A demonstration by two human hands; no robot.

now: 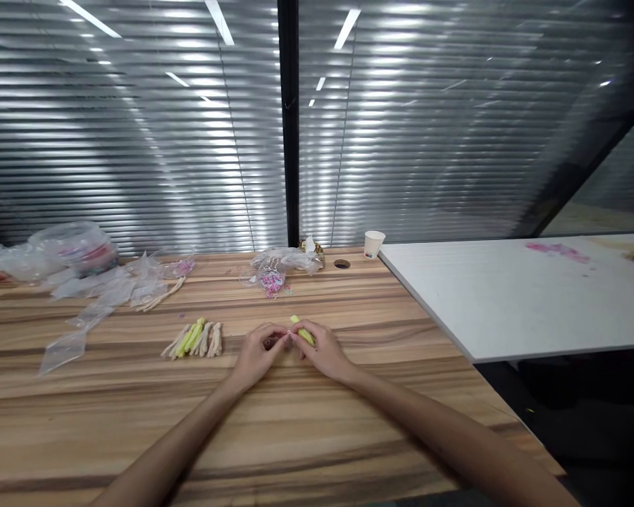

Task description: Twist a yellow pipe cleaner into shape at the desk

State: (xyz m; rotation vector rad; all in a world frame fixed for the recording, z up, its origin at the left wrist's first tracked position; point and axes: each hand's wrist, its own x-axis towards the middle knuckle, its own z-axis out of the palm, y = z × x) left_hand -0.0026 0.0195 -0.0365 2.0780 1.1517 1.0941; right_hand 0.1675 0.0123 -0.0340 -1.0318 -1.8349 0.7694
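At a striped brown wooden table (322, 436), grips a thin yellow strip (306, 336) in the curled right hand (320, 348); alongside, pinches together the fingertips of the left hand (256, 354), on what, cannot tell.

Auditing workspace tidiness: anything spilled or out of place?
Yes. Loose pink pieces lie scattered on the white table at right, uncontained. Clear plastic sprawls crumpled across the left of the wooden table. Either could be deliberate; I see no damage.
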